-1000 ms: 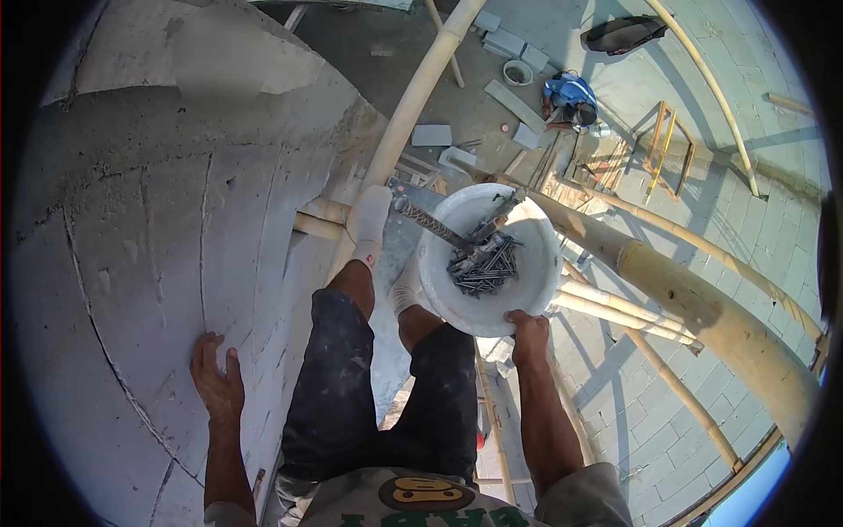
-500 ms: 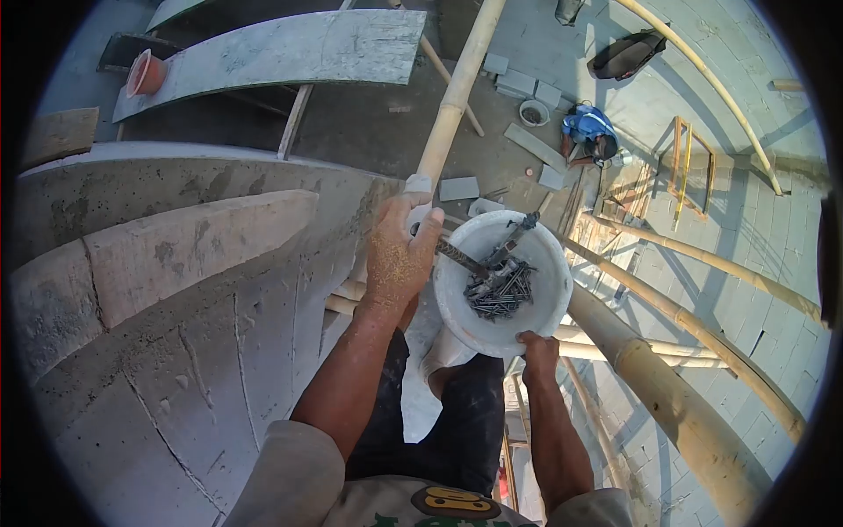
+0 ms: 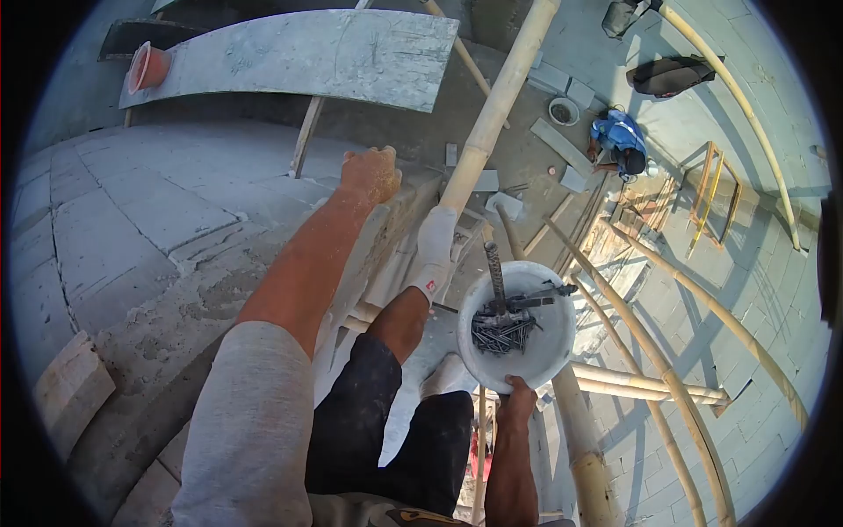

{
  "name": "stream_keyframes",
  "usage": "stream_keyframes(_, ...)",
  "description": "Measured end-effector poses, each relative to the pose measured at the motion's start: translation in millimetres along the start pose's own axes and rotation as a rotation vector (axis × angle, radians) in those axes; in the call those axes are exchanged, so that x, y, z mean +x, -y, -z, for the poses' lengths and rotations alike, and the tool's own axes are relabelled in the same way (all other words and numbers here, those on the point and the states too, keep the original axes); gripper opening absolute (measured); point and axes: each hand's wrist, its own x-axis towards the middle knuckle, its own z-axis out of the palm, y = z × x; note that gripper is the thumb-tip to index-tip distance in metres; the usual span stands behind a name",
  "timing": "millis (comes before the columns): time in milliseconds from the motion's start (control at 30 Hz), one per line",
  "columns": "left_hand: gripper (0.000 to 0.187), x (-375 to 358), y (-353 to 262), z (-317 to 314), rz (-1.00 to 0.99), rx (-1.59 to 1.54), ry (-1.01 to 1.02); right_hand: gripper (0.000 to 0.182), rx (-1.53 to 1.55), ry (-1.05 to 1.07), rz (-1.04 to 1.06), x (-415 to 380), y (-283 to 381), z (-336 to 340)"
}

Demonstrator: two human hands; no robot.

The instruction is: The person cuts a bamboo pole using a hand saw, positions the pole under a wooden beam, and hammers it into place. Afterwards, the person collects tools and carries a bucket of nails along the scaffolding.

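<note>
My right hand (image 3: 518, 397) grips the near rim of a white plastic bucket (image 3: 562, 338), thumb over the edge. Inside lie many loose nails (image 3: 502, 338) and a tool with a dark patterned handle (image 3: 495, 274), which sticks up past the far rim. My left hand (image 3: 369, 174) is stretched forward, fingers curled in, at the top of the grey block wall (image 3: 118, 206). What its fingers hold, if anything, is hidden. Dusty specks cover the back of that hand.
My raised foot in a white sock (image 3: 435, 250) is beside a thick bamboo pole (image 3: 496, 110). More bamboo poles (image 3: 676, 356) cross at right. A person in blue (image 3: 620, 140) crouches far below. A board (image 3: 307, 57) bears an orange bucket (image 3: 149, 68).
My left hand has left the bamboo pole and reached forward-left to the wall top. One foot has risen beside the pole. The bucket, still in my right hand, sits lower in view.
</note>
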Motion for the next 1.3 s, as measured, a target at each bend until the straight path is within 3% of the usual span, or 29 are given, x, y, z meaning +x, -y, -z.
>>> stream_keyframes(133, 0.038, 27, 73, 43, -0.075, 0.156, 0.281, 0.040, -0.100, -0.005, 0.115, -2, 36, -23)
stream_keyframes(200, 0.042, 29, 116, 32, 0.044, 0.265, 0.396, 0.038, -0.205, -0.002, 0.197, 0, 54, -35)
stream_keyframes(333, 0.051, -18, 171, 43, 0.150, 0.417, 0.545, 0.035, -0.364, 0.007, 0.280, 1, 96, -78)
stream_keyframes(400, 0.056, -41, 190, 47, 0.181, 0.378, 0.691, 0.034, -0.433, -0.001, 0.319, 5, 109, -109)
stream_keyframes(467, 0.056, -66, 204, 33, 0.210, 0.281, 0.678, 0.034, -0.449, 0.052, 0.366, 6, 120, -143)
stream_keyframes(600, 0.058, -70, 210, 34, 0.209, 0.217, 0.685, 0.028, -0.654, 0.083, 0.488, 3, 151, -234)
stream_keyframes(733, 0.057, -64, 213, 28, 0.195, 0.242, 0.714, 0.013, -0.426, 0.422, 0.616, -9, 170, -367)
stream_keyframes(767, 0.057, -63, 214, 22, 0.198, 0.234, 0.708, 0.012, -0.518, 0.463, 0.617, -5, 171, -402)
stream_keyframes(867, 0.058, -62, 215, 21, 0.203, 0.212, 0.698, 0.027, -0.671, 0.439, 0.757, -12, 169, -508)
stream_keyframes(933, 0.058, -63, 213, 21, 0.206, 0.186, 0.692, 0.027, -0.529, 0.560, 0.708, -18, 167, -564)
stream_keyframes(1000, 0.058, -64, 213, 23, 0.205, 0.153, 0.672, 0.030, -0.596, 0.668, 0.688, -4, 160, -611)
stream_keyframes(1100, 0.058, -63, 214, 22, 0.215, 0.164, 0.657, 0.038, -0.526, 0.824, 0.611, -9, 157, -626)
stream_keyframes(1167, 0.057, -64, 213, 22, 0.219, 0.150, 0.654, 0.045, -0.688, 0.805, 0.817, 11, 149, -601)
stream_keyframes(1233, 0.056, -61, 212, 23, 0.219, 0.124, 0.651, 0.046, -0.851, 0.705, 0.944, 30, 136, -534)
stream_keyframes(1300, 0.055, -63, 211, 25, 0.225, 0.122, 0.672, 0.051, -1.119, 0.724, 0.852, 40, 156, -415)
